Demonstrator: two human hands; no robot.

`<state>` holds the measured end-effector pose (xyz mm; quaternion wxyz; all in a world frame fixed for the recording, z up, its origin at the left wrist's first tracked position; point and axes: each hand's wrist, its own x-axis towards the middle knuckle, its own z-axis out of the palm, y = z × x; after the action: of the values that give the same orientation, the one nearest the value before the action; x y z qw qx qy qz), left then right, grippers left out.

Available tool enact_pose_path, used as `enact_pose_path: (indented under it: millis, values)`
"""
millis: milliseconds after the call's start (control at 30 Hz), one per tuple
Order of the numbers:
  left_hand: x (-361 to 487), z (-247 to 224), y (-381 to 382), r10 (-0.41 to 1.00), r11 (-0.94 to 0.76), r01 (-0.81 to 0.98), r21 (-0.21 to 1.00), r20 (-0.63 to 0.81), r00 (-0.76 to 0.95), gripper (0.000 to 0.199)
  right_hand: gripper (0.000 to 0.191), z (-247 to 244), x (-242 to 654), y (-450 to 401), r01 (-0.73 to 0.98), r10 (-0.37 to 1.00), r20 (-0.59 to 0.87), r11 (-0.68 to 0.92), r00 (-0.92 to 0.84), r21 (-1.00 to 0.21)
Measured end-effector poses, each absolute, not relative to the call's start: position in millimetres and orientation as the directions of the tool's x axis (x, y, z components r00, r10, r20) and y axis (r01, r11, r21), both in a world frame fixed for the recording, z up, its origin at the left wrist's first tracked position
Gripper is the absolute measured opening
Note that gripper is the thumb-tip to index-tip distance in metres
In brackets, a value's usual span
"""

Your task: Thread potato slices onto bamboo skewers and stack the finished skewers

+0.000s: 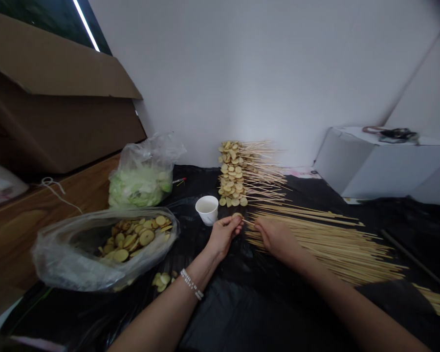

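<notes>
Recording two bare hands at work over a black plastic sheet (242, 313), seen from the wearer's head. The left hand (223, 233) is in a narrow pinch, thumb and fingers closed on a round potato slice (236, 215). The right hand (276, 238) is also in a narrow pinch, holding a thin bamboo skewer (248, 222) whose point meets the slice at the hands' 12 to 1 o'clock side; the fingers hide most of the grip. A beaded bracelet (191, 284) circles the left wrist. At 12 o'clock from the hands stands a stacked bank of loaded skewers (249, 171), the slices at the left end and the bare shafts fanning right. A pile of loose bamboo skewers (326, 249) lies at 3 o'clock, just beside the right hand. A white paper cup (207, 209) stands upright at 11 o'clock, near the left hand, with pale liquid inside. At 9 o'clock a clear plastic bag (106, 249) lies open, holding more slices, and a few loose slices (162, 281) sit on the sheet at 7 o'clock. At 10 o'clock a second plastic bag (139, 186) holds pale green chopped vegetable. A cardboard box (58, 98) leans at the far 10 o'clock above a wooden surface (33, 230). A white box (385, 164) stands at 2 o'clock against the wall.
</notes>
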<state>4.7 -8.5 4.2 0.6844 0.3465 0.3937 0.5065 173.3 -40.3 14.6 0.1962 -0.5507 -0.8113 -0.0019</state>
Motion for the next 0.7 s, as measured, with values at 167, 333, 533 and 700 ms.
enact_pose_path:
  millis: [167, 333, 533, 700]
  values:
    - [5.4, 4.1, -10.3, 0.963, 0.250, -0.412, 0.876, -0.183, 0.196, 0.032, 0.019, 16.5, 172.1, -43.0, 0.891, 0.887, 0.367, 0.383, -0.281, -0.243]
    - [5.3, 4.2, -10.7, 0.959, 0.260, -0.404, 0.877, -0.185, 0.216, 0.031, 0.020, 16.4, 174.1, -42.8, 0.887, 0.897, 0.345, 0.376, -0.276, -0.269]
    - [7.5, 4.5, -11.5, 0.960, 0.258, -0.410, 0.875, -0.184, 0.213, 0.034, 0.025, 21.4, 175.9, -40.2, 0.875, 0.914, 0.246, 0.387, -0.323, -0.289]
    - [9.2, 5.2, -12.5, 0.974, 0.223, -0.446, 0.867, -0.179, 0.139, 0.038, 0.026, 22.4, 173.8, -39.4, 0.871, 0.914, 0.278, 0.377, -0.295, -0.314]
